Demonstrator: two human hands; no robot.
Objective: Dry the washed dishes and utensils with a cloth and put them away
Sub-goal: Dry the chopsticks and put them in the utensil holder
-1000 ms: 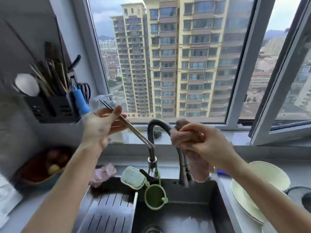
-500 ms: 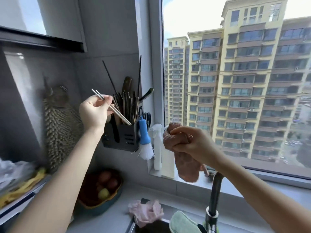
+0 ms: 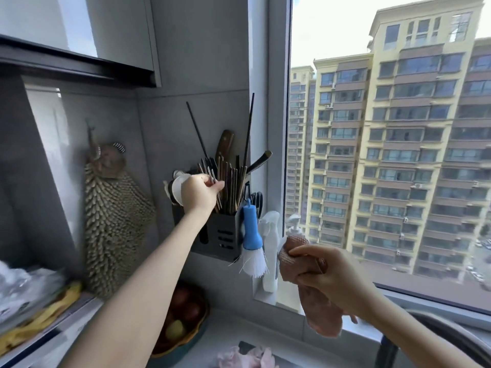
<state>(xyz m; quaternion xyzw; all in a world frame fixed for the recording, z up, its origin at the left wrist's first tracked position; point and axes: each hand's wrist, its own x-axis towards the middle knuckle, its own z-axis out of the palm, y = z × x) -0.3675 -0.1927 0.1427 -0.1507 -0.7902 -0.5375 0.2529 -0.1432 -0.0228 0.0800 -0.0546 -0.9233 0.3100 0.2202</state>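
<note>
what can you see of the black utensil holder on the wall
The black utensil holder is a box-shaped caddy, likely metal or plastic, with slots cut in its front, fixed to the grey wall beside the window frame. It is packed with upright chopsticks, a wooden-handled tool and a dark ladle-like handle. A blue-handled brush hangs at its right side. The left hand reaches over its top, pinching metal chopsticks whose lower ends are hidden behind the hand.
</note>
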